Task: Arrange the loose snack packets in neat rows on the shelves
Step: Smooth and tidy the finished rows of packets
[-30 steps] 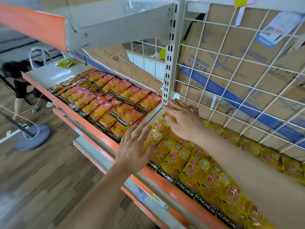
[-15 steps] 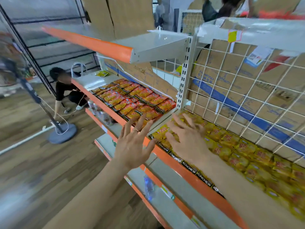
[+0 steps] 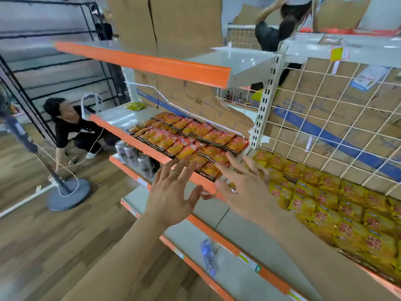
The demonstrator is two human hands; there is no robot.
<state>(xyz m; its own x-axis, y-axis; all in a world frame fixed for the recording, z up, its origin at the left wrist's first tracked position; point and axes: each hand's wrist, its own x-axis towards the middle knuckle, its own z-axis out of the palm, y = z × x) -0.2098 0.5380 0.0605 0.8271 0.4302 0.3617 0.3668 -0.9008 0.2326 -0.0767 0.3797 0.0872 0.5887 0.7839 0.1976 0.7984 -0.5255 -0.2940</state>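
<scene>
Head view: I see both hands raised in front of the orange-edged shelf, well back from where they were a second ago.
Left hand: fingers spread wide, palm toward the shelf, holding nothing; a ring shows on one finger. A second ago I had it at the near edge, against the yellow packs.
Right hand: fingers splayed, empty, hovering just off the shelf's front edge; earlier it lay flat on the yellow packets.
Red snack packets: lying in rows on the left bay, from about the middle to its right end, reaching the front edge.
Yellow snack packets: filling the right bay in rows below the wire grid.
Loose packet: alone at the back left corner of the left bay.
Lower shelves: cans under the red packets; a water bottle lying flat one level below.
Change in framing: I now see more floor, a crouching person and a fan base at left.
</scene>
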